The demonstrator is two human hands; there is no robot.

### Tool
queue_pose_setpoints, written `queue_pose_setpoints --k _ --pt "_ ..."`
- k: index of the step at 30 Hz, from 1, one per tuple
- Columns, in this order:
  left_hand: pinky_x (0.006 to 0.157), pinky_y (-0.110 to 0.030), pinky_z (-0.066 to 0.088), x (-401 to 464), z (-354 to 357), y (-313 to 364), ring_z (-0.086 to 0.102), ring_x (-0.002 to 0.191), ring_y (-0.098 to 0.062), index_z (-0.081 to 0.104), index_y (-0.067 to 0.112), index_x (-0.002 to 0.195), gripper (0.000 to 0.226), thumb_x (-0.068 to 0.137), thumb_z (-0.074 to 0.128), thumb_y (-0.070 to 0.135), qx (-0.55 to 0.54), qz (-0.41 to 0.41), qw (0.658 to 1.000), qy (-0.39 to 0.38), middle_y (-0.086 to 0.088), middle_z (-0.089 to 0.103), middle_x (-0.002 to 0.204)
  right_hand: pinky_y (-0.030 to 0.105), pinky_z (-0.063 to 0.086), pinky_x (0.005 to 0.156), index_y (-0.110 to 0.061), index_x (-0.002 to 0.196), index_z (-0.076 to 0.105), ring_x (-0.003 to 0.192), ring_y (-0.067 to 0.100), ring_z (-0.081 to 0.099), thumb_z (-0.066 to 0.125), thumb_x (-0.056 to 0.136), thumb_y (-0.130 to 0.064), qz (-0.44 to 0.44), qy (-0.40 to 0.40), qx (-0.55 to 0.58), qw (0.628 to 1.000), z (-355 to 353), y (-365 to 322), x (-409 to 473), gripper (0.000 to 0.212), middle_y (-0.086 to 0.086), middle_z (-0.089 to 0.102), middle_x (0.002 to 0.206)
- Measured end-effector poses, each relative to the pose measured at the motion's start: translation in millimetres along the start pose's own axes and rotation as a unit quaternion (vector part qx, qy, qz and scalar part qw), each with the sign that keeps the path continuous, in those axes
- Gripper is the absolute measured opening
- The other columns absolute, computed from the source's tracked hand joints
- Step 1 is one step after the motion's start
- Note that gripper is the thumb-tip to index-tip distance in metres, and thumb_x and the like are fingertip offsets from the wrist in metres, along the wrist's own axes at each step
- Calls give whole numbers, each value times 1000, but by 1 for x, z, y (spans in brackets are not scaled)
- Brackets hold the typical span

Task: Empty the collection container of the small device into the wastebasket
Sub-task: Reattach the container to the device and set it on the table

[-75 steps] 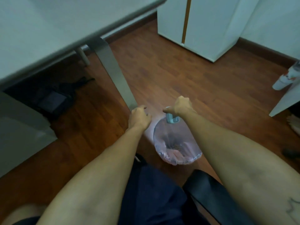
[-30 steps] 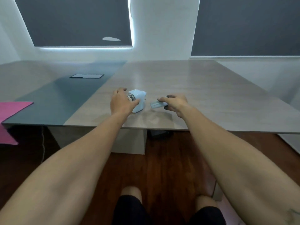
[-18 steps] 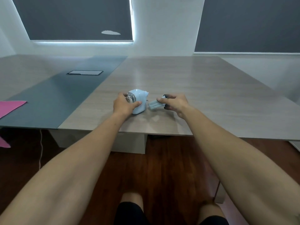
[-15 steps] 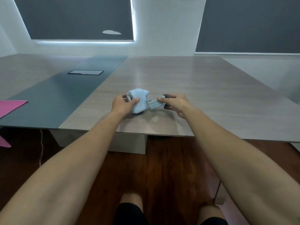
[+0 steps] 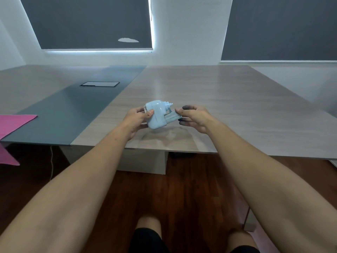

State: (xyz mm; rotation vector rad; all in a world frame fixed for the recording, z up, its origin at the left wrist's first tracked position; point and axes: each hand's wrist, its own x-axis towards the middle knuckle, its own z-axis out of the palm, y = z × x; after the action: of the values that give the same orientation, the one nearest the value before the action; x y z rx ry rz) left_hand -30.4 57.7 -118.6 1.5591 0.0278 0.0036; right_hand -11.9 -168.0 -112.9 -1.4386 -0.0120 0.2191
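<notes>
A small pale blue device (image 5: 156, 114), shaped like a desk pencil sharpener, is held tilted just above the table. My left hand (image 5: 135, 118) grips its left side, thumb on the front face. Its translucent blue collection container (image 5: 172, 117) sticks partway out of the device's lower right side, and my right hand (image 5: 193, 116) pinches the container's outer end. My right fingertips look smudged dark. The wastebasket is out of view.
The wide grey wood-grain table (image 5: 228, 110) has a dark blue-grey strip (image 5: 73, 110) on its left with a small inset panel (image 5: 99, 84). A pink sheet (image 5: 12, 123) lies at the far left edge. Dark wooden floor and my knees show below.
The view swung up from the wastebasket on the floor to the table. My left hand lifted and tilted the device off the table, and the container in my right hand has met the device's side.
</notes>
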Motion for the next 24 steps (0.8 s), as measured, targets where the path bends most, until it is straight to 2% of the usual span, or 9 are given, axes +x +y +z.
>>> queue_pose_setpoints --k 9,14,17,22,24 --pt "66 -30 58 -12 9 10 65 101 -23 59 3 125 38 89 66 14 -19 15 1000 -17 -11 64 120 42 58 87 -11 113 49 98 31 68 83 75 -14 1 -19 15 1000 13 7 -13 51 14 67 109" --pt "68 -31 57 -18 15 17 64 102 -24 60 4 122 35 88 67 13 -12 23 1000 -17 -10 65 115 44 57 91 -14 100 48 101 33 68 83 74 -13 -12 -19 26 999 18 9 -17 44 16 68 109" --pt "70 -34 57 -22 14 20 64 102 -25 60 7 114 29 87 69 11 -13 25 1000 -14 -8 66 109 42 58 89 -13 103 48 105 34 68 82 76 -14 -9 -28 17 999 18 7 -20 44 16 68 112" --pt "66 -33 60 -25 11 20 66 103 -25 52 0 127 57 78 78 11 5 17 999 30 -12 66 116 40 60 81 -8 113 54 94 30 69 83 76 -18 -11 -12 -35 999 23 5 -22 48 16 67 113" --pt "69 -36 61 -26 9 18 66 102 -24 51 1 126 60 75 81 11 17 20 998 50 -15 64 120 41 60 81 -6 116 55 91 28 68 84 75 -19 -19 4 -68 997 27 5 -21 52 14 67 110"
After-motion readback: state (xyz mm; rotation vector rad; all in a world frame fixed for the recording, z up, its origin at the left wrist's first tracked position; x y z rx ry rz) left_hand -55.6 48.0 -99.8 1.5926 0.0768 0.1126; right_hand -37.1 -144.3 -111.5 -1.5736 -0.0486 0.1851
